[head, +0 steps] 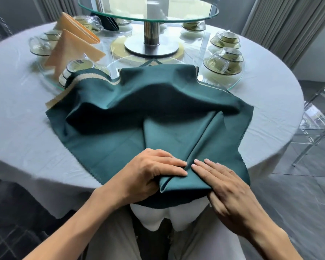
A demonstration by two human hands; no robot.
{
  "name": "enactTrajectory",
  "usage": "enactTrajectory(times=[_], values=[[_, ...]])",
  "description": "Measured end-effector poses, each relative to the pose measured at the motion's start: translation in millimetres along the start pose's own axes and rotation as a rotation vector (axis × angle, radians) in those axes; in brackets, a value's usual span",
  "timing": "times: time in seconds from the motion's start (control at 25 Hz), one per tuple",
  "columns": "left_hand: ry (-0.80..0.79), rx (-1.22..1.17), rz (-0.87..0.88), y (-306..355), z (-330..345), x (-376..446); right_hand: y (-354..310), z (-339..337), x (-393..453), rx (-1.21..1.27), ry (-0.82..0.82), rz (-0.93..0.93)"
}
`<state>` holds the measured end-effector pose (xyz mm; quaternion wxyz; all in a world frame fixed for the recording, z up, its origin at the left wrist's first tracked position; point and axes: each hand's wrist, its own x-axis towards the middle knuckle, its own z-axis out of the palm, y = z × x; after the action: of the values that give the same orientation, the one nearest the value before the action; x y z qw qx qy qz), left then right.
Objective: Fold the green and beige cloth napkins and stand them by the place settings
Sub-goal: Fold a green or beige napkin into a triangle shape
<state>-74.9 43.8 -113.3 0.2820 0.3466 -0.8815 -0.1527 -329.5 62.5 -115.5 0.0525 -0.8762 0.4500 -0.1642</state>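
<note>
- I'm looking down on a round table under a pale grey tablecloth (23, 128), with grey curtains (281, 25) behind and a clear chair (315, 128) off to the right.
- At the far centre, a glass lazy Susan (148, 15) rides on a steel post, with a lower glass ring (236, 79) carrying stacked bowls and cups (223, 62).
- The green napkin (105, 139) is spread at the near edge of the table, and its far half is rumpled and puffed up against the glass ring.
- There's a beige cloth (86, 79) peeking out from under it on the far left.
- My left hand (154, 175) grips a fold at the near corner, fingers over the top and cloth bunched beneath them.
- My right hand (225, 182) lies flat, with straight fingers pressing the fold down just beside the left.
- Progress, as I read it: two beige napkins (73, 45) already stand folded at the far left, and a dark one (111, 23) stands further back.
- This green one looks early in its folding, with creases, shaping and standing all ahead.
</note>
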Motion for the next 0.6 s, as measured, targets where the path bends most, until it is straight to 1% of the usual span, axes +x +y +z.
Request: enactTrajectory(times=[0.12,0.2,0.28,0.36,0.44,0.48,0.52,0.6], values=[[0.065,-0.081,0.004,25,-27,13,-2,-40,5,0.125,0.024,-0.010],[0.116,-0.155,-0.052,47,-56,25,-5,-75,19,0.268,-0.020,0.041],[0.137,-0.243,-0.169,72,-90,40,-10,-107,36,0.512,-0.119,0.046],[0.119,-0.465,-0.293,94,-127,53,-21,-141,49,0.825,-0.195,0.009],[0.124,-0.653,-0.392,101,-160,67,-27,-166,61,1.154,-0.215,0.025],[0.112,-0.685,-0.424,99,-173,75,-26,-172,68,1.259,-0.200,0.072],[0.085,-0.698,-0.459,91,-182,84,-22,-173,77,1.275,-0.202,0.109],[-0.006,-0.710,-0.576,60,-178,98,-1,-159,99,1.180,-0.299,0.166]])
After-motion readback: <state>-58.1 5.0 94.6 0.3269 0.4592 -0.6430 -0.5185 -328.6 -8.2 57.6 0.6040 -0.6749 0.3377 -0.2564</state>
